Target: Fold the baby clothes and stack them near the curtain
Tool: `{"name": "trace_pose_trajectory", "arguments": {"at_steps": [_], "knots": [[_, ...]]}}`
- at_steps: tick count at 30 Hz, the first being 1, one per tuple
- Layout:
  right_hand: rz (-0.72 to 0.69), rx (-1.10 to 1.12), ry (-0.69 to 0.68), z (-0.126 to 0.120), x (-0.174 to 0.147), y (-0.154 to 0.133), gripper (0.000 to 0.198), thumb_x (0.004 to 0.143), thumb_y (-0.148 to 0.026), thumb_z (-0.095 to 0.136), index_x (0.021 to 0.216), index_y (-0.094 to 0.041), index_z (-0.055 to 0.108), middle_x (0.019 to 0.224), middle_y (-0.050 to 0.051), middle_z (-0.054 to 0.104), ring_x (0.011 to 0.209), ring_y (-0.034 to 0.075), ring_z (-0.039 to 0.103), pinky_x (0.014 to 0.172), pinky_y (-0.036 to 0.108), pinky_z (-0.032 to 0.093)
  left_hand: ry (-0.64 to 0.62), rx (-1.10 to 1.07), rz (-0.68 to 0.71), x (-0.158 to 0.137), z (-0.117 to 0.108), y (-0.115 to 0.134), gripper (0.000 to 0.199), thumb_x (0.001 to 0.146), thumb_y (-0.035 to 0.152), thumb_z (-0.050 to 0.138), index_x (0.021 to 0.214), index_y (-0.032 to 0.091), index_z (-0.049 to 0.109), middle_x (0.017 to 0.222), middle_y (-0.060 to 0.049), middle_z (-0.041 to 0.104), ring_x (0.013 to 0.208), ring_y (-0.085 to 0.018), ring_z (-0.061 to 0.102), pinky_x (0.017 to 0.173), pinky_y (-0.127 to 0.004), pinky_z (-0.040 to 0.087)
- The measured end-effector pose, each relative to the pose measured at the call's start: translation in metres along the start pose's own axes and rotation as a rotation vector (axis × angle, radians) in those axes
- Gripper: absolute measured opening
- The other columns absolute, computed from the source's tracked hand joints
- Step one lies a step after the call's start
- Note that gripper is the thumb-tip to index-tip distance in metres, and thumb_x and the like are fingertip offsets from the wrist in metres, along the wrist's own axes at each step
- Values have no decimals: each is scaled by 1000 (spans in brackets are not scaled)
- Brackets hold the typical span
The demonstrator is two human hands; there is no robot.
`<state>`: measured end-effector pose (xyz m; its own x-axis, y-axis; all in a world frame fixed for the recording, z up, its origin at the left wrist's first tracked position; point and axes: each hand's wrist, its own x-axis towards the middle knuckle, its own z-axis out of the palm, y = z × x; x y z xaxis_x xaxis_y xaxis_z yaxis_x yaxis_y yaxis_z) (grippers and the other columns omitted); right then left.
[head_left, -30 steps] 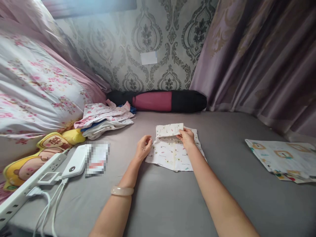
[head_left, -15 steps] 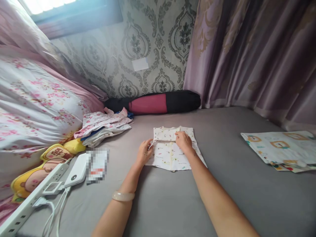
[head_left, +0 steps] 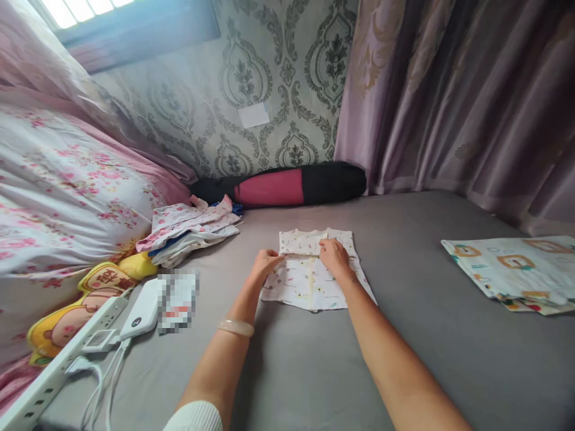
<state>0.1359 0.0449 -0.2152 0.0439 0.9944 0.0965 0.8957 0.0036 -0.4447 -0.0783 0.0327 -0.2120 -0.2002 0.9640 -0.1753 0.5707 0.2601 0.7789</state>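
Note:
A small white baby shirt [head_left: 294,284] with a tiny print and a yellowish strip down its middle lies on the grey sheet. Its upper part is folded over, with a crosswise edge at mid-height. My left hand [head_left: 266,264], a pale bangle on its wrist, pinches the left end of that folded edge. My right hand [head_left: 335,257] is closed over the right half of the fold, fingers curled on the cloth; the fingertips are partly hidden.
A pile of clothes [head_left: 191,230], a yellow plush pillow [head_left: 58,326], a white power strip [head_left: 54,380] and a white power bank [head_left: 142,308] lie left. A black and red roll [head_left: 269,187] sits against the wall. Folded printed cloth [head_left: 530,269] lies right.
My left hand has moved slightly right and in, and its fingers have closed on the shirt's left fold edge. My right hand stays in the same place.

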Motion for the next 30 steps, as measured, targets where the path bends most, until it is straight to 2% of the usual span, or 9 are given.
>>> {"name": "trace_pose_trajectory", "arguments": {"at_steps": [5, 9, 13, 18, 20, 22, 24, 28, 30], "knots": [[5, -1, 23, 1, 0, 0, 35, 89, -15, 42, 113, -22, 66, 116, 7, 64, 107, 20, 58, 85, 27, 42, 100, 138, -10, 4, 3, 1, 5, 68, 22, 62, 70, 17, 60, 70, -2, 64, 68, -15, 57, 57, -22, 36], [14, -22, 47, 2, -2, -1, 36, 89, -13, 41, 113, -21, 66, 113, 8, 64, 105, 22, 58, 86, 28, 41, 161, 296, 7, -5, 5, 5, 11, 76, 24, 53, 81, 17, 61, 89, -8, 69, 82, -19, 61, 62, -24, 38], [34, -59, 81, 3, -4, -1, 35, 89, -15, 42, 112, -22, 68, 111, 10, 63, 104, 23, 57, 87, 30, 40, 111, 399, -8, -5, 4, 6, 16, 79, 21, 50, 90, 18, 61, 100, -10, 69, 93, -22, 62, 67, -26, 40], [57, -99, 102, 0, -5, -1, 34, 90, -17, 40, 107, -20, 70, 109, 13, 61, 102, 25, 55, 85, 33, 40, -20, 433, -40, 5, -7, 5, 25, 76, 22, 56, 100, 16, 61, 103, -10, 68, 96, -22, 62, 72, -25, 42], [62, -120, 159, -1, -4, -3, 34, 90, -17, 40, 106, -19, 70, 112, 14, 59, 104, 26, 53, 87, 35, 39, 22, 465, -13, 6, -8, 9, 33, 76, 22, 57, 108, 16, 60, 108, -12, 66, 101, -23, 61, 78, -27, 44], [12, -132, 230, 1, -3, -6, 36, 91, -16, 38, 108, -18, 69, 120, 15, 58, 109, 27, 51, 91, 37, 37, 154, 491, 96, 4, -2, 14, 36, 78, 22, 55, 113, 16, 59, 114, -13, 63, 107, -25, 57, 86, -33, 44], [-106, -127, 249, 6, -3, -11, 38, 93, -17, 34, 115, -17, 66, 127, 13, 56, 117, 26, 48, 100, 38, 32, 252, 484, 268, 4, 10, 20, 33, 81, 22, 51, 114, 18, 58, 116, -12, 61, 110, -26, 55, 91, -37, 43], [-333, -122, 123, 22, -4, -19, 45, 96, -21, 29, 134, -13, 52, 144, 9, 46, 136, 24, 32, 114, 41, 14, 184, 445, 608, 15, 44, 29, 30, 85, 14, 45, 114, 18, 56, 118, -11, 62, 111, -23, 55, 95, -37, 43], [-375, -128, 44, 28, -6, -20, 49, 95, -20, 28, 140, -10, 45, 150, 9, 38, 141, 24, 24, 115, 41, 9, 133, 452, 693, 22, 57, 29, 29, 87, 12, 42, 113, 16, 55, 118, -13, 62, 113, -22, 55, 96, -36, 43]]}}
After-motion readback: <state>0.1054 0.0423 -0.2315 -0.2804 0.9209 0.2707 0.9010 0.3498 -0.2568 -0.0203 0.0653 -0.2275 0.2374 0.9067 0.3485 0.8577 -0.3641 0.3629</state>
